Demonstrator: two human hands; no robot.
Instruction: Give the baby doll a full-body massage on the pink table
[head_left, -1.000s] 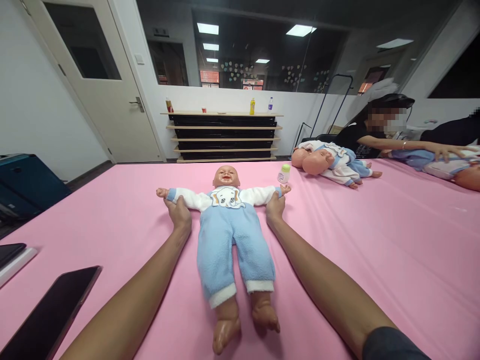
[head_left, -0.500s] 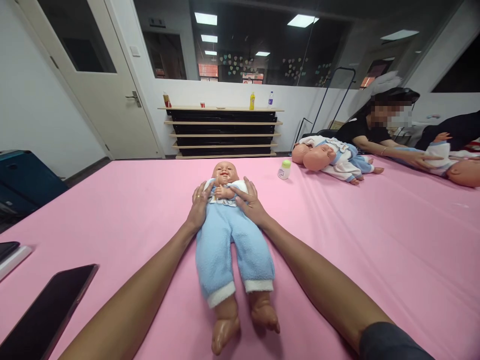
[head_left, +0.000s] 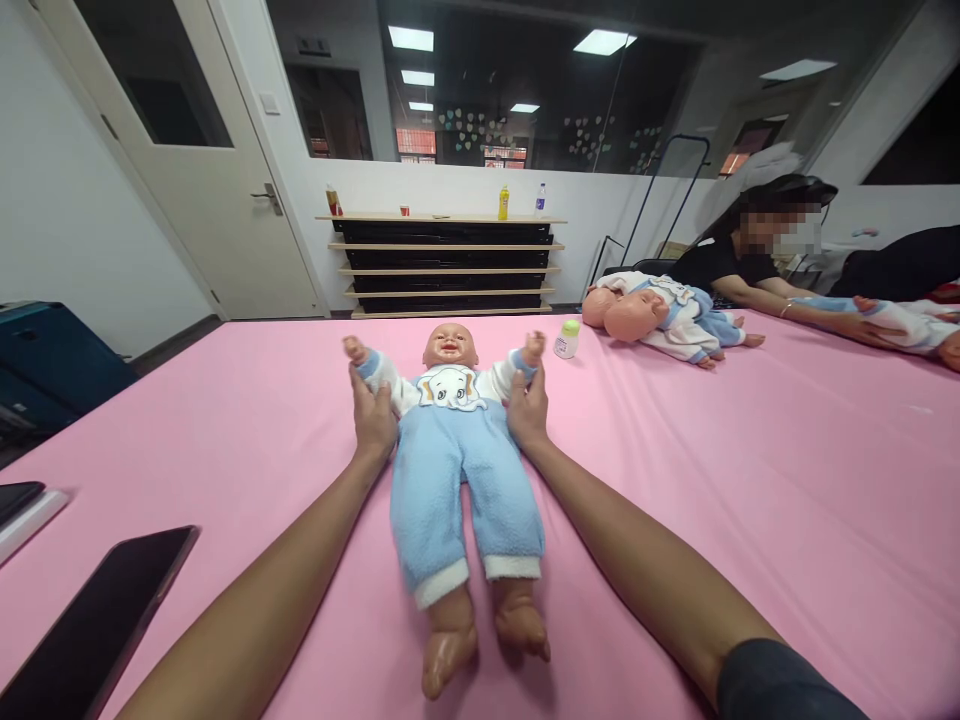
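Pink tabletop [head_left: 712,490]: both hands [head_left: 374,418], half-curled, seemingly grip a doll [head_left: 459,480] by its sleeves [head_left: 399,390].

Both arms reach forward and slant inward, the hands nearer each other than the forearms are at the lower edge of the view. The left forearm [head_left: 274,580] is bare as far as it shows, running in a nearly straight line to the left wrist [head_left: 371,462]. The right forearm [head_left: 630,550] mirrors it, bare up to a dark sleeve [head_left: 780,685] at the lower right. The left hand [head_left: 373,418] and right hand [head_left: 529,410] stand apart at about the same height, digits pointing away from the body and curled in a grip, partly hidden.
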